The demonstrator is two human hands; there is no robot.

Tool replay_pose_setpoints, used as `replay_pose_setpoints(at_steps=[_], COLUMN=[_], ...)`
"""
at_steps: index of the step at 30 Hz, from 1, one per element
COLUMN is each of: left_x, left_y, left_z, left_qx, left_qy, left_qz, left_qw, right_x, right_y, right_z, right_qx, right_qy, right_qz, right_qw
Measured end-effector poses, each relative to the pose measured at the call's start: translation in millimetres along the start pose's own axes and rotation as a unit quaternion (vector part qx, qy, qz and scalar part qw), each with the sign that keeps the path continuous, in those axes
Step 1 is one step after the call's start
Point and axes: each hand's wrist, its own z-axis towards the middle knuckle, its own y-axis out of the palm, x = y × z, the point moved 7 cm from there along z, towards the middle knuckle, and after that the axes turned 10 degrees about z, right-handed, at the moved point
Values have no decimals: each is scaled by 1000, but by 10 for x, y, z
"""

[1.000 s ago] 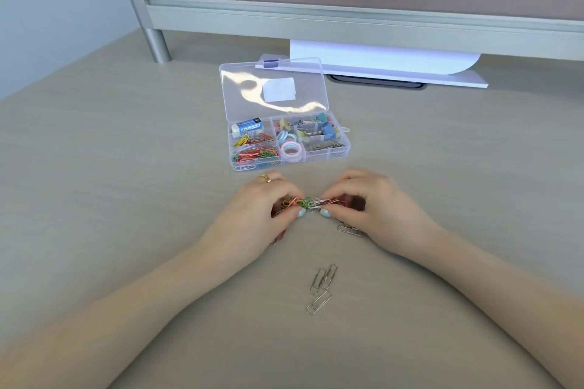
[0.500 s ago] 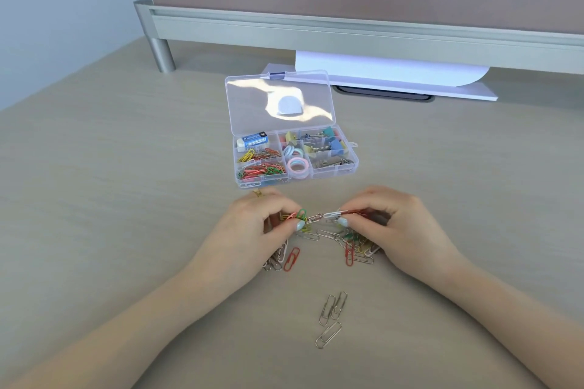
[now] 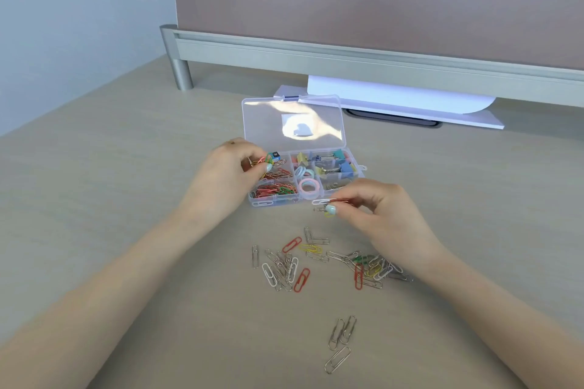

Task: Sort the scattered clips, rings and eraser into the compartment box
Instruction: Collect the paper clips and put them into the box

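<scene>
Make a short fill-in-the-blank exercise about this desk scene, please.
1. The box lid is ___.
2. The left hand holds coloured clips over the ___ side of the box.
3. The pink ring lies ___ the box.
4. Three silver clips lie apart, ___ to the camera.

Missing words: open; left; inside; nearest

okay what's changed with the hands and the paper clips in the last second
The hands parted: the left hand carried colored clips up over the compartment box, and the right hand lifted a few clips toward it. A scattered clip pile is now uncovered. Three silver clips stayed put.
</scene>
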Motion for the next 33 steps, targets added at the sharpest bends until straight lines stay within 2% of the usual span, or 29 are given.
replay_pose_setpoints(at_steps=[5, 13, 17, 21, 25, 33], left_x=[-93, -130, -218, -237, -303, -133], left_y=[160, 240, 177, 87, 77, 61], left_z=[76, 36, -43, -115, -172, -289], left_qx=[-11, -9, 18, 46, 37, 35], left_qy=[0, 17, 1, 18, 17, 100], left_qz=[32, -20, -59, -34, -9, 29], left_qw=[999, 1000, 998, 998, 999, 994], right_x=[-84, -79, -90, -79, -66, -64], right_y=[118, 314, 485, 639, 730, 727], right_z=[188, 590, 684, 685, 691, 684], right_qx=[16, 25, -17, -57, -87, -86], right_qy=[-21, -19, -20, -52, -77, -147], right_qz=[-9, -15, -19, -75, -114, -188], right_qw=[1000, 999, 999, 994, 987, 967])
